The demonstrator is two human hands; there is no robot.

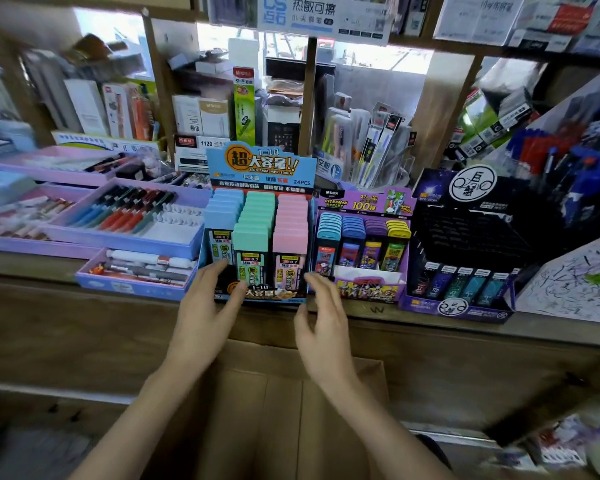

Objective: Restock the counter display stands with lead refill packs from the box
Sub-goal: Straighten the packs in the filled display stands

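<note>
Bench [83,327]: wooden and crowded along the whole back edge. The cardboard box [257,410] sits below its front edge, between my forearms. I see only flaps, no packs inside it.

Blue display stand [260,168]: stands at the bench's front edge, straight ahead. The lead refill packs [253,233] stand upright in three rows (blue, green, pink), and the rows look full.

Risks, as I judge them:
- The stand sits close to the edge. A pull toward me could tip it off into the box.
- The rows are tight. Forcing in another pack could pop the front ones out.
- The purple stand [360,202] touches the blue one on the right. A sideways nudge would shove it and rattle its small packs.

Around:
- The black stand [464,237], further right, shows only a front row, so it probably needs stock more.
- The pen trays [128,216] butt against the blue stand's left side. There is no room to slide it that way.

Left hand [205,313]: empty, fingers relaxed, tips at the stand's front left.
Right hand [322,323]: empty, fingers spread loosely by the front right corner. I cannot tell whether it makes contact.
</note>
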